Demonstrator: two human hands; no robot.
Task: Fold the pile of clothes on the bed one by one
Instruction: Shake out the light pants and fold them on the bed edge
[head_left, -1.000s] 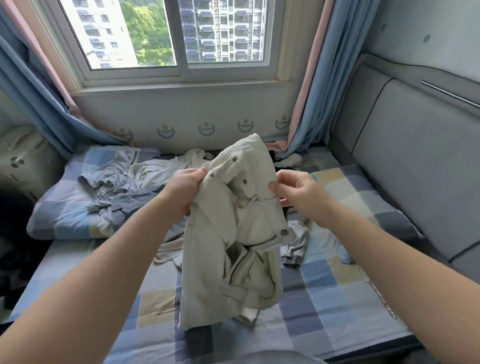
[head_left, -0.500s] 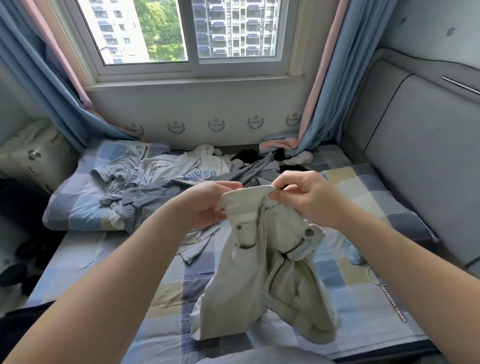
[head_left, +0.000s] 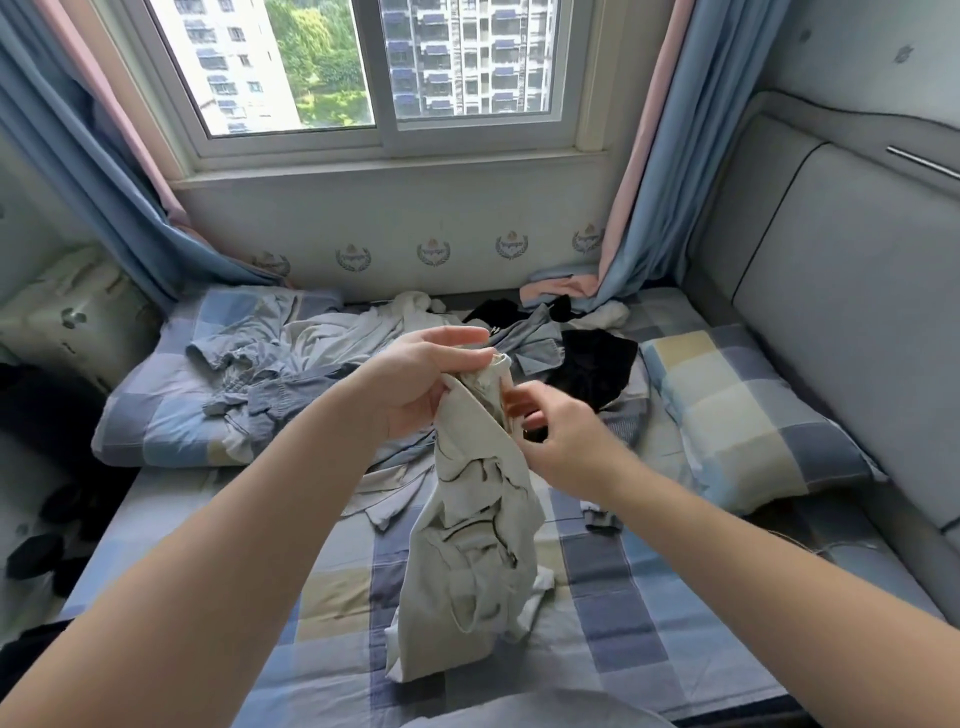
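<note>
My left hand (head_left: 426, 384) grips beige garment (head_left: 467, 545) by its top; right hand (head_left: 556, 436) half-curled, hold unclear. Risk: one-hand grip, twisted hang, hem snags bed (head_left: 623, 623) at 6 o'clock.

Beige garment (head_left: 467, 545): crumpled, seamed, hanging lengthwise from its bunched top edge, which the left hand (head_left: 415, 384) grips; lower end rests on the checked bed (head_left: 649, 649).
Pile of clothes (head_left: 322, 353): unfolded grey, white and blue pieces, heaped at the garment's 11 o'clock.
Black piece (head_left: 592, 364): rumpled, at 1 o'clock.
</note>
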